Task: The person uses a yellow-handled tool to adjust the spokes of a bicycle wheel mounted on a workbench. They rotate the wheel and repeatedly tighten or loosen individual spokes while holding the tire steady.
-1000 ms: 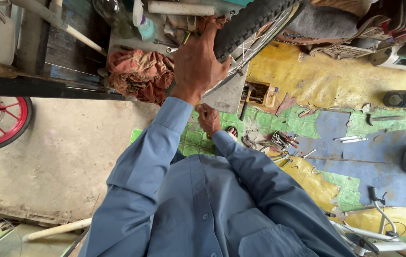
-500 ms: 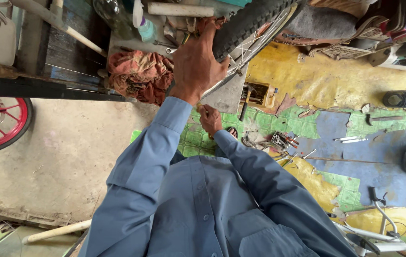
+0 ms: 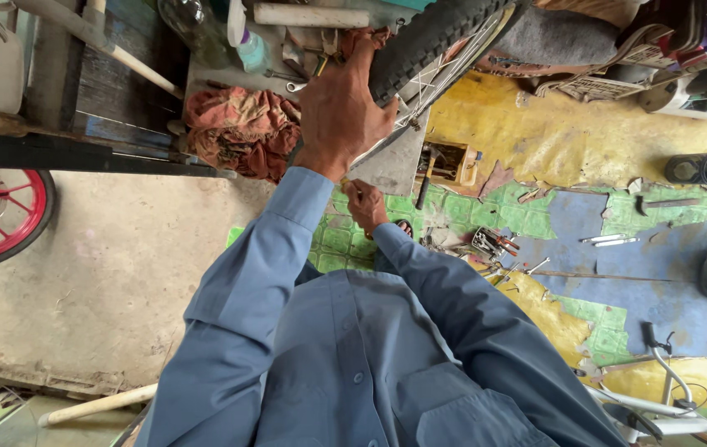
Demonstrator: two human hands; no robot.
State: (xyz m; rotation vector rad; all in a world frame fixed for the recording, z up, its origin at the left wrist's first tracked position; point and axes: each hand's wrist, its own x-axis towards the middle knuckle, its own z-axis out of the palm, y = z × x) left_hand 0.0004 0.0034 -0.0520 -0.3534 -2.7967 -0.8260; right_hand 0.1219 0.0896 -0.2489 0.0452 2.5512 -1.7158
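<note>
Left hand (image 3: 341, 112) was up on the tyre (image 3: 428, 37), fingers wrapped over the tread w/ the wheel tilted above the rag (image 3: 242, 132). Right hand (image 3: 366, 205) sat lower, just under the rim, pinched round sth small & yellowish, couldn't tell what. Hammer (image 3: 426, 178) on the floor nearby.

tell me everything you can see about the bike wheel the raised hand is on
The bike wheel has a black knobby tyre on a silver metal rim, with thin wire spokes showing beneath. Only an arc shows; the rest runs out of frame at the top. It stands over the cluttered workbench, slanting across the upper middle of the view. The left hand is raised against it, fingers at the tyre and rim. The right hand is lower, apart from it, pinching a small object.
</note>
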